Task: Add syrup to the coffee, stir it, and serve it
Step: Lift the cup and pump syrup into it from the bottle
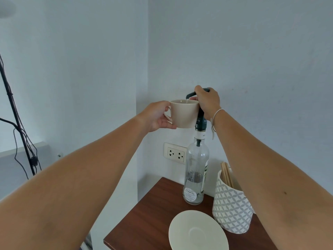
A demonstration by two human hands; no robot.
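My left hand (pixel 156 116) holds a beige coffee cup (pixel 183 113) by its handle, raised under the dark spout of a pump. My right hand (pixel 207 101) is closed over the pump head (pixel 191 94) on top of a tall clear syrup bottle (pixel 196 170). A thin stream of clear syrup falls from the spout into the cup. The bottle stands on a dark wooden table (pixel 153 213) by the wall. What is inside the cup is hidden by its rim.
A white saucer (pixel 198 231) lies on the table near the front. A patterned white-and-grey holder (pixel 232 210) with several wooden stir sticks (pixel 227 174) stands at the right. A wall socket (pixel 175 153) sits behind the bottle. A black stand with cables (pixel 21 134) is at far left.
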